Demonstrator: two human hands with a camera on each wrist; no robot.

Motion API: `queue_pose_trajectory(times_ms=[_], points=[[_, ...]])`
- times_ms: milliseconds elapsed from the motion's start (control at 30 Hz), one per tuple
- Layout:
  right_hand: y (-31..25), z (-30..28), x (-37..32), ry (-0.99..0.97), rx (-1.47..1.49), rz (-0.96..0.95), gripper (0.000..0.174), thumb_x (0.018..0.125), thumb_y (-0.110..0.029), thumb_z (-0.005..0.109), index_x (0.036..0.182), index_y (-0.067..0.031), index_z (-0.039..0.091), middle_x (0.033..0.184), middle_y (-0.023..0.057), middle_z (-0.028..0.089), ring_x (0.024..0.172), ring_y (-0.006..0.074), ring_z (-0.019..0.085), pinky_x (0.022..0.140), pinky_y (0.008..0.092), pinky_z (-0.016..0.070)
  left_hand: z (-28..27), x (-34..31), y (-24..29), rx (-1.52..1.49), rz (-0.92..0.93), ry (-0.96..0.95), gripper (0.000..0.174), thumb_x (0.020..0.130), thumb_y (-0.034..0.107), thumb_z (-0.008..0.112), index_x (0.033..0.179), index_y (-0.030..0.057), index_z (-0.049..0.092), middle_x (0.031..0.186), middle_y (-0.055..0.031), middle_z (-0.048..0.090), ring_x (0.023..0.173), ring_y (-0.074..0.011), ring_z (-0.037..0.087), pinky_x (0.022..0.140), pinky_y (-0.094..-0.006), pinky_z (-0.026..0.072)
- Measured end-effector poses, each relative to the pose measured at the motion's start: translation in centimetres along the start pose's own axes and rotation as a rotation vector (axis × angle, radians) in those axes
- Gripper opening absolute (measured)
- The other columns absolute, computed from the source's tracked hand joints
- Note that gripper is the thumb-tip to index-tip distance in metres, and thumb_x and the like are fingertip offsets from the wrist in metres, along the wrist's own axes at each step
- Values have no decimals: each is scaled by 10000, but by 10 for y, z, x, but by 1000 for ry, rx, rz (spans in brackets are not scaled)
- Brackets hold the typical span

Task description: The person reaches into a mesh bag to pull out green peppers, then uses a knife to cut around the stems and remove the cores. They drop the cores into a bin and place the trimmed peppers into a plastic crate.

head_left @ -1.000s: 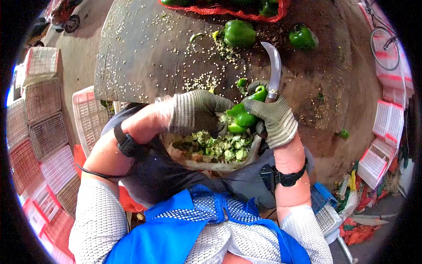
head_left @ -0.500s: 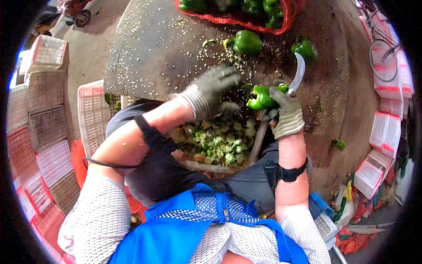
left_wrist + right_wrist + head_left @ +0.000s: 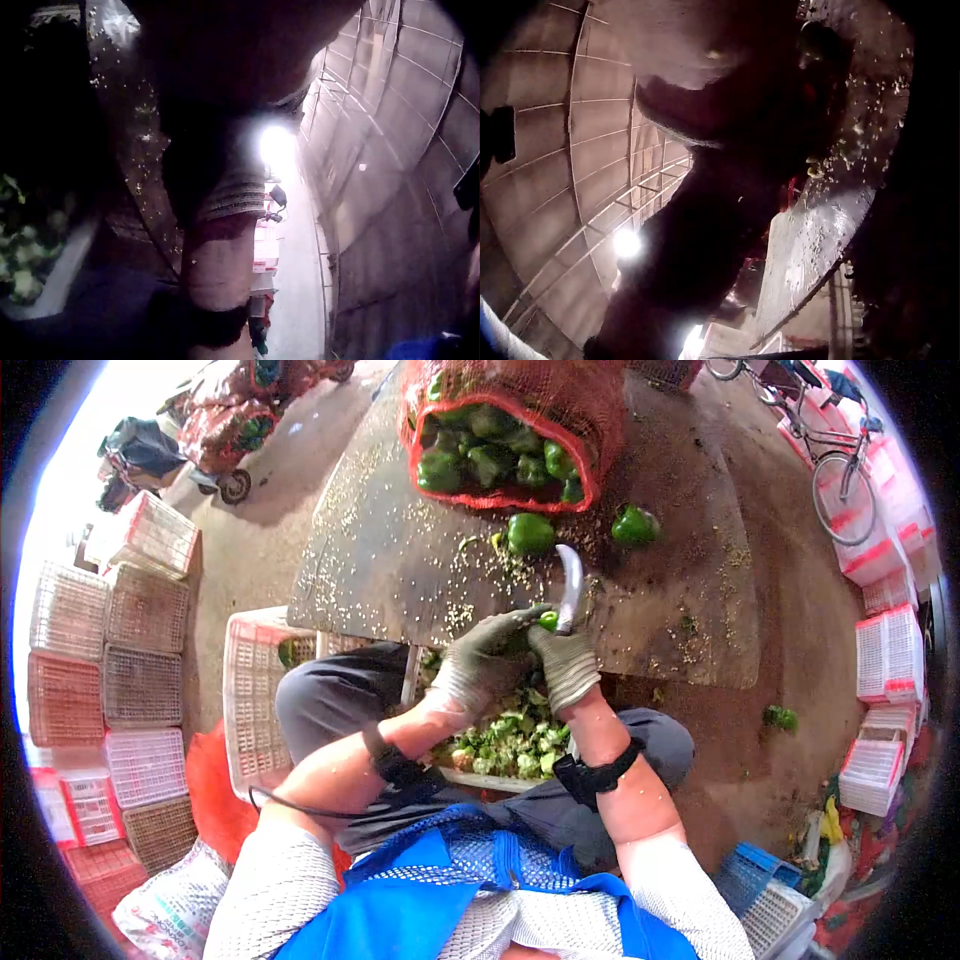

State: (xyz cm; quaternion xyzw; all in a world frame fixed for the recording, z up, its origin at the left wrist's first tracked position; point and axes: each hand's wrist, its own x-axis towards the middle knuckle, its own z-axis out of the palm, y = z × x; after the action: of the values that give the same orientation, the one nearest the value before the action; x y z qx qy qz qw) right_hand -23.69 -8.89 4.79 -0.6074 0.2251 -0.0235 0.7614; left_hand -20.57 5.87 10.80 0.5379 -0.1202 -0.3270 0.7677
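Note:
In the head view both hands wear grey-green knit gloves and meet above a crate of pale pepper scraps (image 3: pixel 515 745). My right hand (image 3: pixel 565 663) grips a knife with a curved blade (image 3: pixel 572 582), which points away from me. A small part of a green bell pepper (image 3: pixel 548 620) shows between the two hands; the gloves hide the rest of it. My left hand (image 3: pixel 487 663) holds the pepper from the left, its fingers reaching over the top. Both wrist views are dark and show mostly forearm and glove cuff.
A seed-strewn board (image 3: pixel 370 565) lies ahead, bearing a whole green pepper (image 3: pixel 530 534), another pepper (image 3: pixel 635 526) and a red mesh sack (image 3: pixel 520 425) full of peppers. A white crate (image 3: pixel 255 705) stands left of my knee. Stacked crates (image 3: pixel 147 685) line the left side.
My left hand swung away from the pepper, fingers spread, then came back to it. My right hand kept the knife and pepper throughout. The head view has tilted up, showing more of the sack.

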Motion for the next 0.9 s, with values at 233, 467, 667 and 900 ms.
queue_pose_trajectory(times_ms=[233,467,667,900], points=[[-37,26,-35,-255,25,-69,293,907,-204,702,1117,-12,629,940,52,687,855,119,634,747,263,516,-28,-78,64,654,221,370,404,828,-38,677,1221,9,594,1242,-107,606,1145,-208,573,978,-335,492],[-46,-6,-32,-166,139,-46,228,907,-185,693,1064,-28,643,820,59,682,632,121,620,508,264,485,-179,-175,123,541,192,974,358,852,-13,686,1199,40,617,1058,-31,659,884,-137,620,761,-256,534],[-48,-20,-34,-90,-83,36,207,875,-210,700,1027,-70,679,701,-4,579,563,108,519,497,294,445,-192,-111,133,1653,14,608,849,660,262,885,1352,-14,478,1373,-207,508,1315,-323,457,1111,-366,359],[-43,-15,-15,-81,-309,121,257,859,-133,697,1078,-8,644,812,60,689,751,111,652,648,267,530,-143,161,125,1652,475,-47,671,766,334,802,1314,52,539,1329,-202,549,1250,-346,515,1052,-411,422]])
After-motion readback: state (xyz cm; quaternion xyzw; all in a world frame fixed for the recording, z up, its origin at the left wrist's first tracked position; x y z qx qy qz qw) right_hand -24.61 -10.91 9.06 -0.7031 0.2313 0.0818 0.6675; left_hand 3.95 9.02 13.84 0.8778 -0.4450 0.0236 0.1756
